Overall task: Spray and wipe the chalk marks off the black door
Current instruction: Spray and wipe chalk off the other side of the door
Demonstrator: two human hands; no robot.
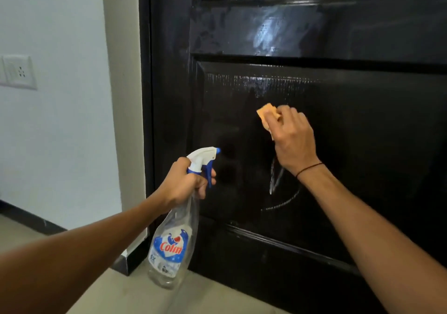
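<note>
White chalk marks point(278, 188), a scribble plus a curved arc, sit low on the recessed panel of the glossy black wooden door point(362, 144), just below the right wrist, not wiped yet. Wet streaks and sheen along the panel's top edge and on the rail above suggest spray has already landed there. Right hand point(294, 142) has fingers curled over a folded orange cleaning cloth point(266, 115), pressing it flat on the panel above the marks; my read is top-down wiping, so runoff goes onto the part not yet wiped. Left hand point(186, 183) is clamped round the neck of a clear plastic spray bottle with white-and-blue trigger head point(174, 229), nozzle aimed at the door, a finger by the trigger, bottle hanging near the door's left edge, clear of the wiping path but ready to re-spray. Bottle looks almost empty. Left of the frame: pale wall with white switch plate point(18, 71), dark skirting, light floor point(121, 294).
</note>
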